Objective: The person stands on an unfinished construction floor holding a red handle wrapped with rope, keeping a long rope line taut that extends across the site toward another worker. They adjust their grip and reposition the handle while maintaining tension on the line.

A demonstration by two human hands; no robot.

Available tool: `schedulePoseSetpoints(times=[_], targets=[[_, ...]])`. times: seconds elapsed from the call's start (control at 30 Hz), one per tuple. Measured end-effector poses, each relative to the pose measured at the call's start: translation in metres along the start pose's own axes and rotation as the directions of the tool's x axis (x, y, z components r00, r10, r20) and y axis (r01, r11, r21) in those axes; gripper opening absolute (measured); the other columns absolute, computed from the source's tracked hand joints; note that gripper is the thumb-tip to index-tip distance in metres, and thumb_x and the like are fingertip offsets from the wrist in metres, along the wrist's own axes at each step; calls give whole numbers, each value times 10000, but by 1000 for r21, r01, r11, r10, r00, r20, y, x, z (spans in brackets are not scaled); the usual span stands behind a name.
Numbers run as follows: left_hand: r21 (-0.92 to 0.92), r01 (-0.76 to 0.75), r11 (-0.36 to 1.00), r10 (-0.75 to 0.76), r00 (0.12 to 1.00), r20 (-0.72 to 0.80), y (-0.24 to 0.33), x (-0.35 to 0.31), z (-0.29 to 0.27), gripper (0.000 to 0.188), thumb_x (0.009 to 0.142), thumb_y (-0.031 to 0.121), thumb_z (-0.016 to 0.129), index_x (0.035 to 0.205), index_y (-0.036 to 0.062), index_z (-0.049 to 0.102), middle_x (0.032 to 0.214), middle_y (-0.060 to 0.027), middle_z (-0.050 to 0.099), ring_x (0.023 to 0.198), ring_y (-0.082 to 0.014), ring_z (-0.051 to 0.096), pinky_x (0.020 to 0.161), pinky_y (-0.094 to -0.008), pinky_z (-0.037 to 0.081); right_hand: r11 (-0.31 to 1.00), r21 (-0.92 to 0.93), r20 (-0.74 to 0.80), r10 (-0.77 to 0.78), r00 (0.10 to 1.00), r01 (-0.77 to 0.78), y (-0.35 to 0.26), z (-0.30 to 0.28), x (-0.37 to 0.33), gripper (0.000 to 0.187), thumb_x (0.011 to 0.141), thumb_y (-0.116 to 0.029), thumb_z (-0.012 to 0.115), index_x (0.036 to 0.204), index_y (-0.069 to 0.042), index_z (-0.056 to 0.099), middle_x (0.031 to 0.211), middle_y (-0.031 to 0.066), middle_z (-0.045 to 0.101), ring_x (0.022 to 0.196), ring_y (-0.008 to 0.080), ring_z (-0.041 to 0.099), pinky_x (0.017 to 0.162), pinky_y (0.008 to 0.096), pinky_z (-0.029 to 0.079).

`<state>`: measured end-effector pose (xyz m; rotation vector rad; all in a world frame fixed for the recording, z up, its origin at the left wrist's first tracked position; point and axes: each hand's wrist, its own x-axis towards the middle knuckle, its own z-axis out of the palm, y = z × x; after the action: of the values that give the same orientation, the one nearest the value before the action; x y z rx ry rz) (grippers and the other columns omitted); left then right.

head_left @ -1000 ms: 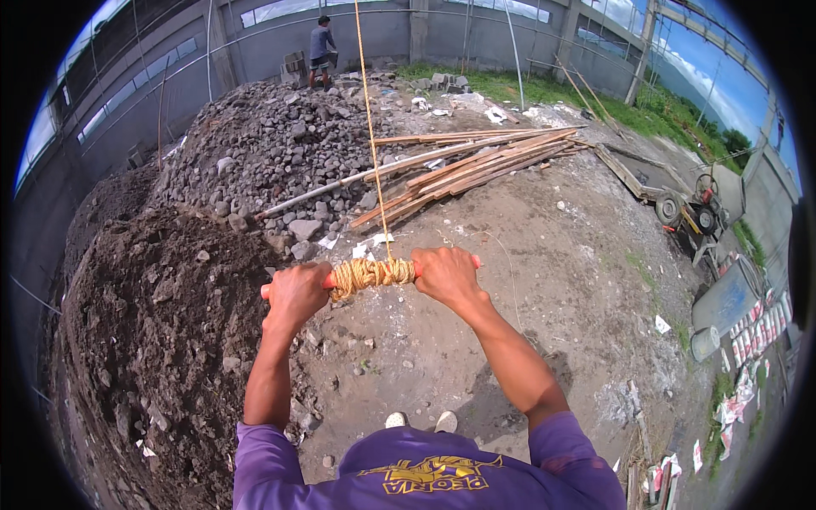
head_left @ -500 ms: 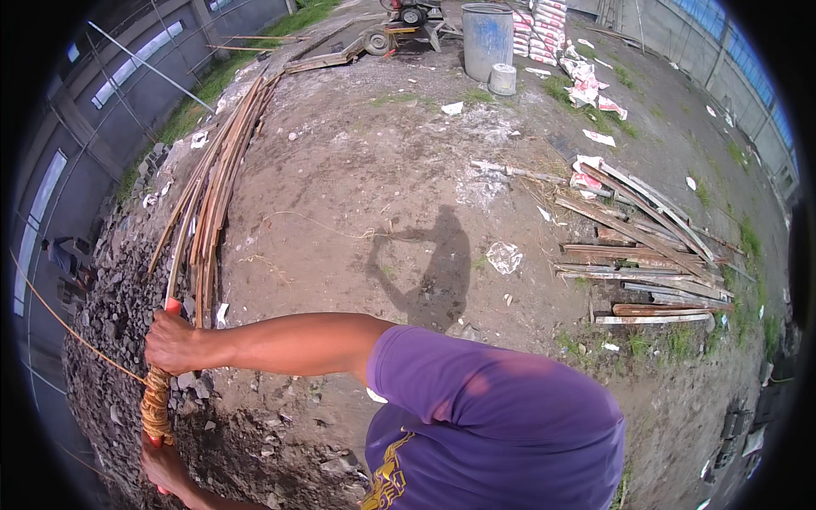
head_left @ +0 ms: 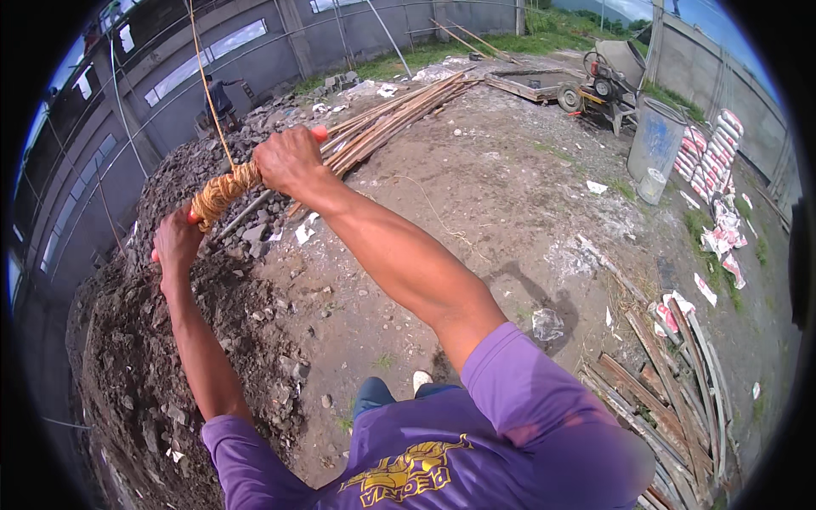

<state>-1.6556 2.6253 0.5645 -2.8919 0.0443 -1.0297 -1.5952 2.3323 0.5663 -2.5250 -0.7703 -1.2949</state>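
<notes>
Both of my hands grip an orange rod (head_left: pixel 320 133) held out ahead on the left, tilted with its right end higher. My left hand (head_left: pixel 177 240) is closed round its lower left end. My right hand (head_left: pixel 289 159) wraps round the other end, the orange tip sticking out past the fist. Between them, many turns of yellowish-brown rope (head_left: pixel 225 194) are wound thickly on the rod. From this winding a single rope line (head_left: pixel 210 89) runs up, looking taut, and leaves at the top edge.
Rubble (head_left: pixel 255 234) and dark soil (head_left: pixel 187 340) lie below the rod. Long wooden strips (head_left: pixel 374 136) stretch beyond it. Another person (head_left: pixel 223 95) is near the grey wall (head_left: pixel 234 68). A concrete mixer (head_left: pixel 605 81), blue drum (head_left: pixel 656 136), stacked sacks (head_left: pixel 718 153) and scrap lumber (head_left: pixel 667 391) are rightward.
My view has swung left and up, so the ground things sit farther right. Both arms now show whole, and the rod has gone from near upright to slanting. Both hands keep their grip.
</notes>
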Motion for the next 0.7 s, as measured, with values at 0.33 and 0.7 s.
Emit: schedulePoseSetpoints(times=[0.33, 0.7], targets=[[-134, 112, 985, -108, 994, 36, 43, -245, -180, 158, 842, 272, 749, 924, 140, 716, 824, -159, 742, 809, -402, 731, 726, -532, 539, 999, -8, 125, -35, 992, 37, -142, -206, -147, 81, 799, -161, 726, 787, -135, 801, 717, 148, 753, 684, 311, 770, 658, 458, 581], [-100, 79, 992, -85, 995, -59, 111, -462, -390, 87, 855, 221, 713, 904, 151, 725, 791, -133, 741, 795, -386, 734, 709, -525, 544, 999, 34, 123, -40, 992, 36, -235, -441, -301, 90, 810, -161, 714, 818, -138, 801, 753, 170, 755, 739, 347, 775, 675, 487, 593]])
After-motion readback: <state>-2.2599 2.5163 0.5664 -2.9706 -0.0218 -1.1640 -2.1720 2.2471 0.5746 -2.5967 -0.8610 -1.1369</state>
